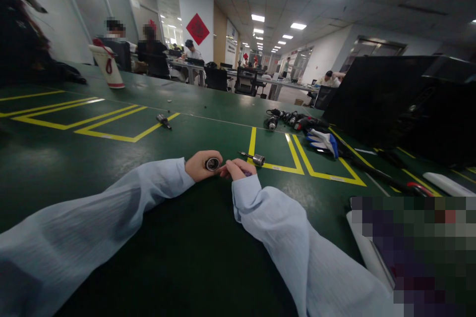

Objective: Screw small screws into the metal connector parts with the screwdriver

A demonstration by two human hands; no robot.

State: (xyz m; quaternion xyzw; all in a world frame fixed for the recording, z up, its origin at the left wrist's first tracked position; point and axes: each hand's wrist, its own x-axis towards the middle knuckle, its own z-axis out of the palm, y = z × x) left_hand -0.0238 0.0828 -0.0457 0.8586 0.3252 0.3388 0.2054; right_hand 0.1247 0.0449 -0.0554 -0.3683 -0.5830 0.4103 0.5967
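Observation:
My left hand (203, 166) is closed around a round metal cylinder (212, 164), whose dark hollow end with a shiny rim faces me. Right beside it, my right hand (238, 168) has its fingers pinched together near the cylinder. A bit of something purple (247, 173) shows under the right hand; its kind is hidden. Just beyond the right hand, a metal part with a thin dark shaft and a silver cylindrical head (258, 160) lies on the green table (208, 129). Farther left, a smaller dark metal part (163, 121) rests by a yellow tape line.
Yellow tape outlines mark the tabletop. At the right are dark metal parts with cables (273, 121), a blue and white glove (323, 142) and a large black box-like object (394, 104). A paper cup (107, 67) stands at the far left. People sit at desks beyond.

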